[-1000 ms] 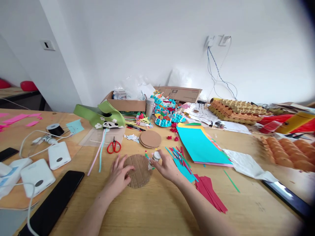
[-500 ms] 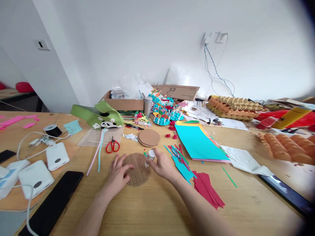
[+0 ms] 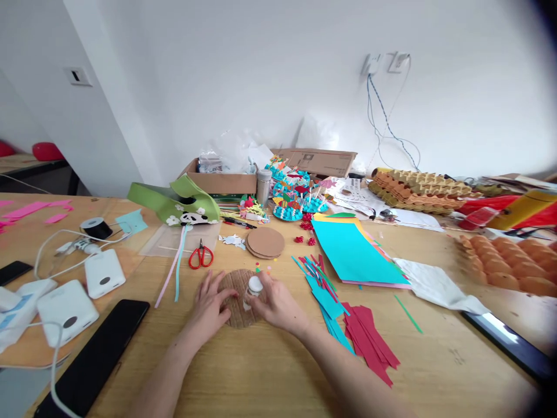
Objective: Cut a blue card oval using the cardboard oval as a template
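A round brown corrugated cardboard disc (image 3: 237,316) lies flat on the wooden table in front of me. My left hand (image 3: 213,302) rests over its left edge, fingers spread and touching it. In my right hand (image 3: 276,302) is a small bottle with a white cap (image 3: 255,284), gripped between thumb and fingers above the disc; the fingers hide part of the bottle. Tiny coloured paper dots (image 3: 268,267) lie just beyond the disc. Farther back are stacked smooth cardboard discs (image 3: 265,242) and red-handled scissors (image 3: 201,256).
Turquoise paper sheets (image 3: 359,249), narrow paper strips (image 3: 319,276) and dark red strips (image 3: 369,339) lie to the right. White power banks (image 3: 67,310) and a black phone (image 3: 96,354) are on the left. Behind stand a green felt basket (image 3: 191,203), a cardboard box (image 3: 226,182) and egg trays (image 3: 413,188).
My right hand has moved left with the white-capped bottle, from the disc's right edge to over the disc. My left hand stays on the disc. The view has shifted slightly.
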A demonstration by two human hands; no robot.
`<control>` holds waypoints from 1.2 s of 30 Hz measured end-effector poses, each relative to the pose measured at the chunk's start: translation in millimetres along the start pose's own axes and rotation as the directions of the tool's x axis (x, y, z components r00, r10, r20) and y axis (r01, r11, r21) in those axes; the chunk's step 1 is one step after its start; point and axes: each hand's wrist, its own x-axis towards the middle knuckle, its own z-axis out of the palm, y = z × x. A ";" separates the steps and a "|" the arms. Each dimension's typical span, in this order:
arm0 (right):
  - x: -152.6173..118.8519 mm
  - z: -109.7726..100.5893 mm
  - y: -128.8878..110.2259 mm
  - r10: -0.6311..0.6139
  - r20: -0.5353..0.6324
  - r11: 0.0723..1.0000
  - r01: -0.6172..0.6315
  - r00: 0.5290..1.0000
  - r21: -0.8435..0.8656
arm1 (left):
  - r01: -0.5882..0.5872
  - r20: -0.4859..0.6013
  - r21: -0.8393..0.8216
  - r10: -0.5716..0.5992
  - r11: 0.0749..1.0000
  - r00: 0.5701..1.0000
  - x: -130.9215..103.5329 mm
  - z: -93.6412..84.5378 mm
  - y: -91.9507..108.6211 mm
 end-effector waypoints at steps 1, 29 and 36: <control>3.6 1.3 1.9 0.008 -0.028 1.000 -0.009 1.000 -0.008 | 0.004 0.000 0.003 -0.004 1.000 1.000 0.0 0.2 -0.1; 48.8 13.8 28.1 0.045 -0.221 0.993 -0.068 0.974 -0.100 | 0.018 0.011 0.001 -0.018 1.000 1.000 0.7 6.0 -3.2; 60.8 14.9 24.3 0.057 -0.205 0.989 -0.084 0.977 -0.123 | 0.017 0.020 0.013 -0.017 1.000 1.000 0.8 4.1 -0.7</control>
